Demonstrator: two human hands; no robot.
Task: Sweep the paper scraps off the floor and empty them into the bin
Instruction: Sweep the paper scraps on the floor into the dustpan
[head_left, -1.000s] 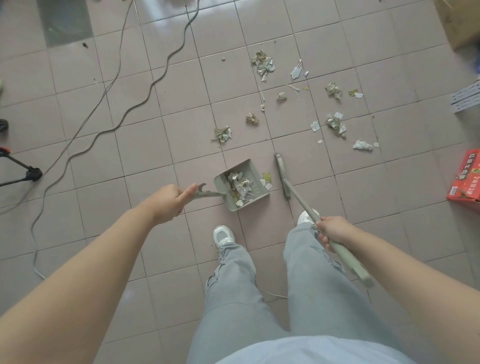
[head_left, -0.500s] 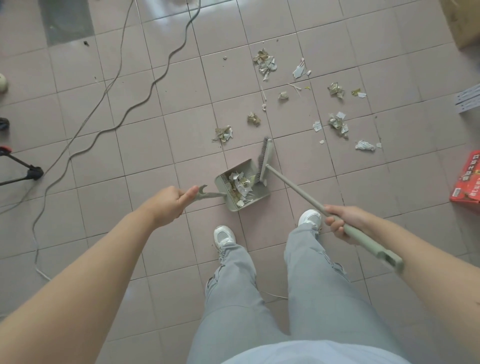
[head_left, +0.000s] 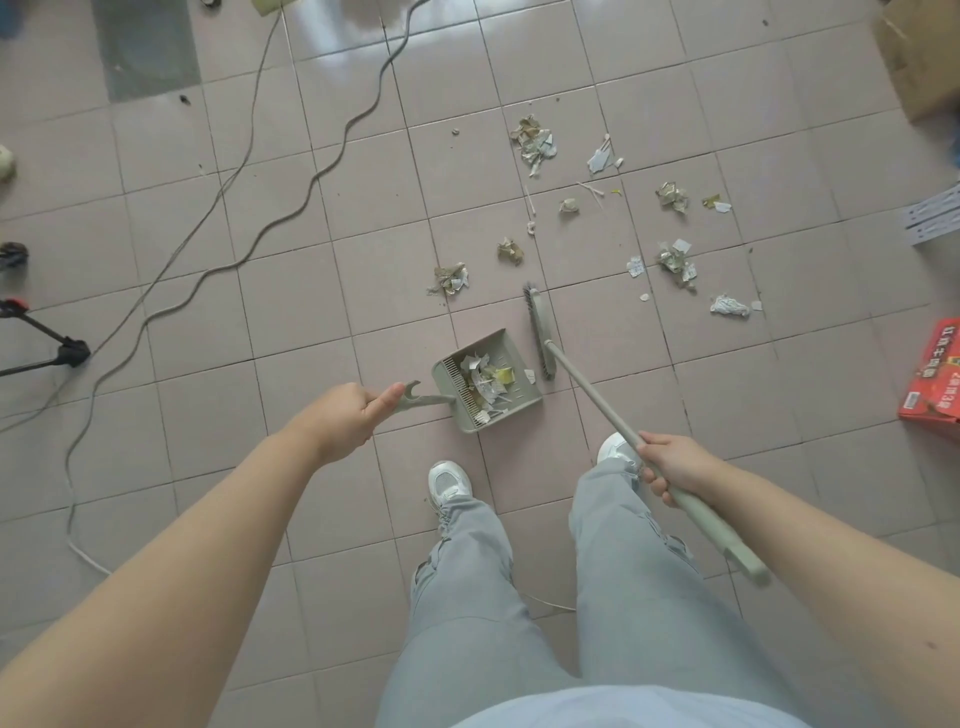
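My left hand (head_left: 347, 415) grips the handle of a grey-green dustpan (head_left: 514, 353) that rests on the tiled floor and holds a heap of paper scraps (head_left: 485, 382). My right hand (head_left: 670, 465) is closed around the long handle of a matching broom (head_left: 540, 332). Its brush head stands on the floor just right of the pan's mouth. More paper scraps (head_left: 535, 143) lie scattered on the tiles beyond, some near the pan (head_left: 451, 279) and others off to the right (head_left: 675, 262). No bin is in view.
Grey cables (head_left: 291, 218) snake across the floor at left, past a black tripod leg (head_left: 47, 343). A red box (head_left: 935, 379) lies at the right edge and a cardboard box (head_left: 924, 57) at top right. My feet (head_left: 449, 480) stand just behind the pan.
The broom head swept left against the pan's mouth half a second ago and has now pulled back to the right, just clear of the pan. The dustpan stayed in place.
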